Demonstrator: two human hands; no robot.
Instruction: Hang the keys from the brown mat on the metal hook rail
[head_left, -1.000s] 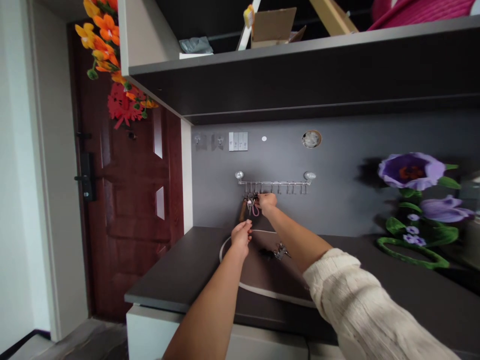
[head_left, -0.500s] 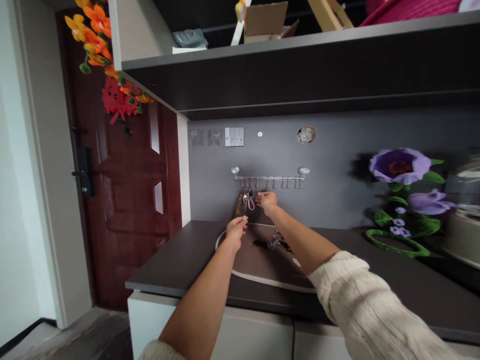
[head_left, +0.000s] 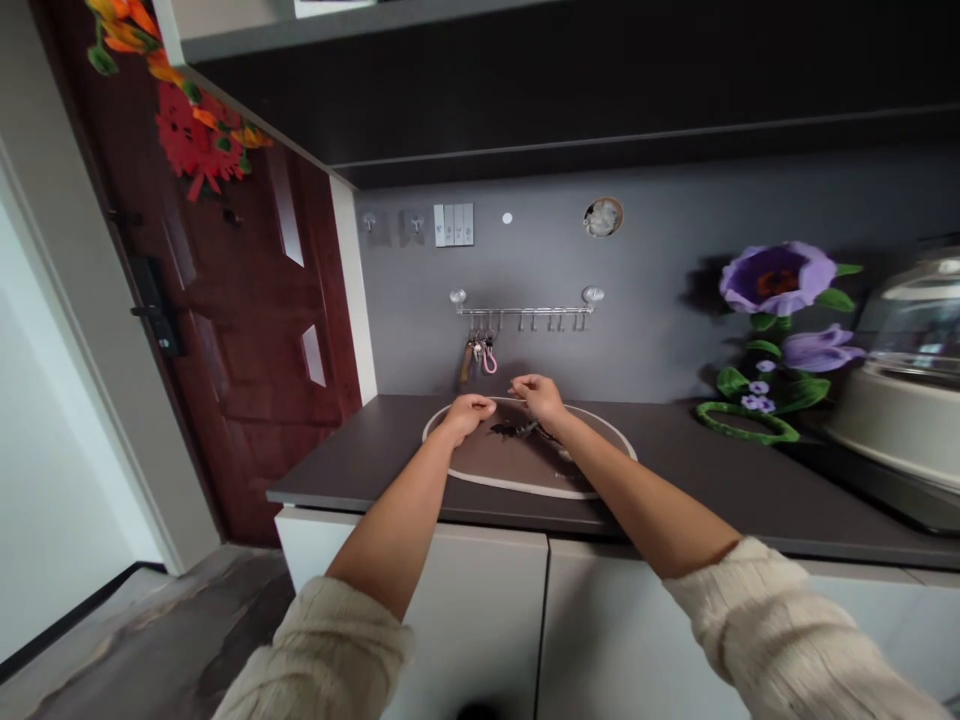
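- The left hand [head_left: 469, 411] hovers over the near-left rim of the oval mat [head_left: 525, 485], knuckles up and fingers curled under. Whether anything sits inside the curl cannot be told.
- The right hand [head_left: 540, 394] is just beside the left hand, over the far part of the mat, with its fingers pointing left. The fingertips [head_left: 516, 387] are drawn together (too small to tell whether they pinch anything).
- The loose key bunch [head_left: 516, 430] lies on the mat between the two hands, just below the right hand. Contact between either hand and the bunch cannot be confirmed.
- The mat is brown with a pale border and lies flat on the dark desk [head_left: 360, 470], close to the grey back wall.
- The hook rail [head_left: 525, 312] is fixed to the wall above the mat. The hanging keys [head_left: 480, 355], with a pink loop, hang from its left end, well apart from both hands.
- The switch panel [head_left: 454, 224] sits on the wall above the rail.
- The purple flower ornament [head_left: 776, 279] stands at the wall on the right of the desk. The domed appliance [head_left: 904, 385] stands beside it at the frame edge.
- The red-brown door [head_left: 247, 330] stands left of the desk and carries a red ornament [head_left: 191, 140].
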